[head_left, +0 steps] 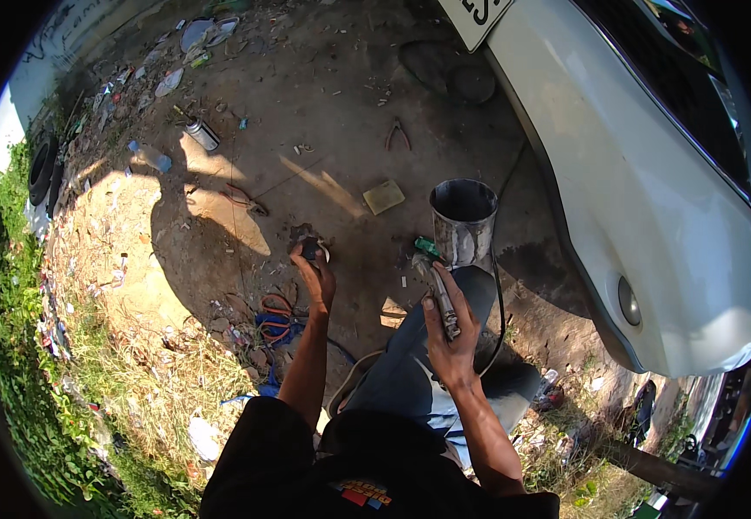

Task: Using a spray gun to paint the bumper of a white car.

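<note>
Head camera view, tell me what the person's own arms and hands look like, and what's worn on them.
The left hand and right hand are ungloved, and the forearms are bare, with no watch seen. Short, plain black sleeves belong to a black top with a small multicoloured print.

The person's bare left hand (317, 278) bends slightly leftward from its wrist, closed in a grip, its bare left forearm (306, 363) rising from a black fabric sleeve (257, 445); well apart, the bare right hand (457, 333) grips too, its bare right forearm (486, 428) slanting up and leftward
</note>
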